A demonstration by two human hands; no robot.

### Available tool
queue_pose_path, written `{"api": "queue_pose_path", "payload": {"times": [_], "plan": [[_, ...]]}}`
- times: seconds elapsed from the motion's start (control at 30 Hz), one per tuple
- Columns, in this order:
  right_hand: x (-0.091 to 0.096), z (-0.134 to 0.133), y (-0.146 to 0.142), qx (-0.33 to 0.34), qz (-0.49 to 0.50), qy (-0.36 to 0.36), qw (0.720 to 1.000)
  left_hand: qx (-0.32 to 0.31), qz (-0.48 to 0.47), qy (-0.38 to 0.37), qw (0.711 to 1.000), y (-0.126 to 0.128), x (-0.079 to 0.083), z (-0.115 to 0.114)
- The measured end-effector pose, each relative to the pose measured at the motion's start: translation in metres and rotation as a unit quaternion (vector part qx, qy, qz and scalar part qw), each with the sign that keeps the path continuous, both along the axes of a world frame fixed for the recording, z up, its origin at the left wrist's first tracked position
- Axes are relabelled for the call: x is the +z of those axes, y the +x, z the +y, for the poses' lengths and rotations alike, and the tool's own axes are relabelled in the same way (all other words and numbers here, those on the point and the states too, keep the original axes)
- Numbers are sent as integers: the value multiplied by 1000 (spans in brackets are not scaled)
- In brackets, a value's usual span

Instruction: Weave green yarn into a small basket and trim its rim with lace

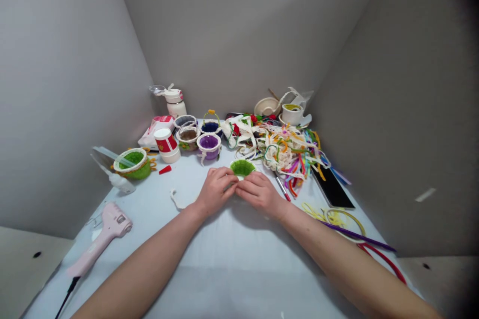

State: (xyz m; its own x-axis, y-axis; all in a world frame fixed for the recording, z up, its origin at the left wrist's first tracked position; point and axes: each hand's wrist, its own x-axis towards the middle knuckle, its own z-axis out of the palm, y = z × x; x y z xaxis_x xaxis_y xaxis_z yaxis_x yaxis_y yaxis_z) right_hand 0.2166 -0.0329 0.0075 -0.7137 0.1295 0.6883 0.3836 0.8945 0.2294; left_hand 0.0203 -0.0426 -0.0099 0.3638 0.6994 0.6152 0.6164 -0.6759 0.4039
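Note:
Both hands meet at a small green basket (242,166) with a pale rim, in the middle of the table. My left hand (217,188) is closed on its near left side, fingers curled over the rim. On the near right side, my right hand (261,192) grips the same basket, thumb tips close together. The hands hide the basket's front wall. A white strip of trim (175,200) lies left of my left hand. Just right of my right hand rests a pen (282,187) with a red end.
A pink glue gun (107,234) lies front left, near a squeeze bottle (121,182) and a larger green basket (134,164). Behind stand a purple basket (209,146) and a red-and-white tub (166,145). Tangled trims (280,149) fill the back right, beside a black phone-like slab (333,187).

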Motion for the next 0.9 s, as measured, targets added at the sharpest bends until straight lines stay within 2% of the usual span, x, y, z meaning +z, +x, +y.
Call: {"api": "queue_pose_path", "payload": {"times": [0.27,0.43,0.5,0.57,0.63,0.67,0.77,0.83,0.87,0.9], "plan": [[-7,-11,3,42,29,-26,998,-15,1,14,1000,7,1,-6],[-6,-28,-12,119,-2,-46,992,23,-26,21,999,6,2,2],[-5,-37,-20,127,12,-101,987,21,-26,22,999,6,3,2],[-5,-48,-26,137,48,-195,970,15,-22,22,999,6,4,0],[-5,-64,-30,140,103,-316,933,14,-20,25,999,7,4,-2],[-5,-73,-31,126,140,-384,904,15,-18,25,999,7,4,-3],[-3,-103,-34,88,217,-579,781,20,-10,24,999,8,4,-4],[0,-120,-35,93,227,-665,705,18,-5,26,999,8,5,-4],[1,-126,-35,100,228,-692,678,17,-3,28,999,8,6,-4],[4,-131,-34,107,226,-706,662,14,-2,32,999,9,7,-5]]}}
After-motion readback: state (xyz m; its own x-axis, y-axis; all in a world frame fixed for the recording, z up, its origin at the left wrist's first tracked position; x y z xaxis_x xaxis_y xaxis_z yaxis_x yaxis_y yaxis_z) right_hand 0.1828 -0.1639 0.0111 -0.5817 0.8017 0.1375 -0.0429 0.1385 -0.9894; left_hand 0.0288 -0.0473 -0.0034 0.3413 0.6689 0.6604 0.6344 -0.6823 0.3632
